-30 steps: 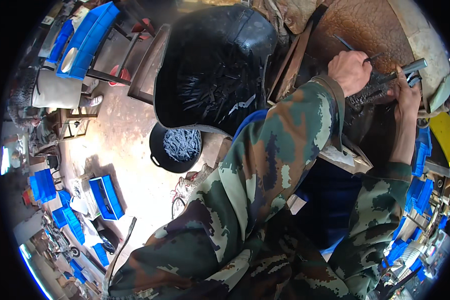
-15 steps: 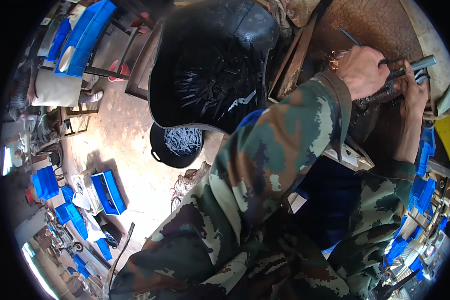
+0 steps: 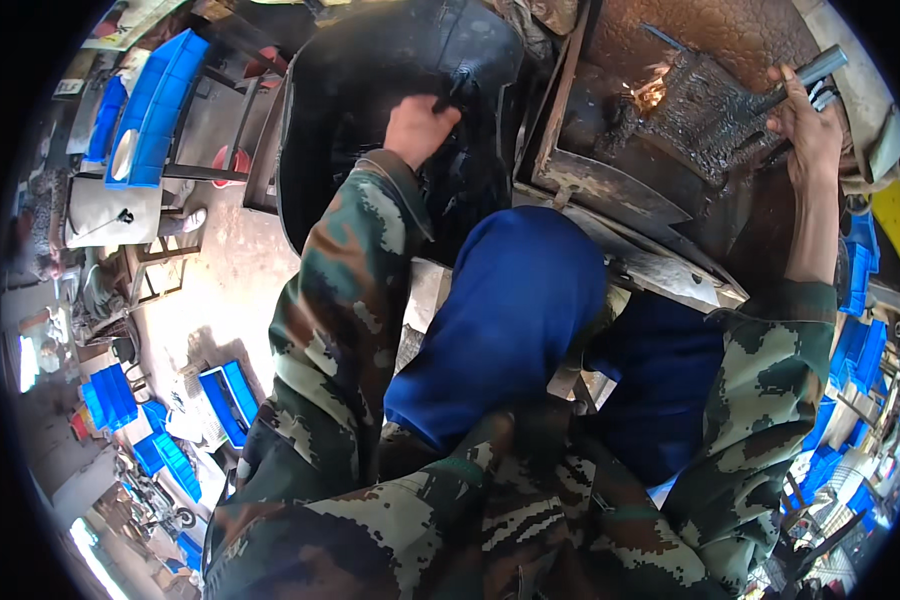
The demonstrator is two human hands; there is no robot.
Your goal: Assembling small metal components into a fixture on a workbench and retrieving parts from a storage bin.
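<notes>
My left hand is over the large black bin, its fingers closed. A dark metal piece juts from them, partly lost against the dark bin. At the upper right my right hand has its fingers wrapped round a grey metal bar. Small shiny pieces show beside its fingers. Left of that hand lies a dark, crusted metal block in a brown metal trough. A bright orange glow shows at the block's left end.
My blue-trousered knee lies between the bin and my right arm. Blue plastic trays stand at the far left, near a person's foot. A red bucket stands on the floor. More blue bins are stacked at the right.
My left hand has moved left from the crusted block to the black bin, uncovering the block and the glow. My right hand stays at the bar. The view has shifted slightly.
</notes>
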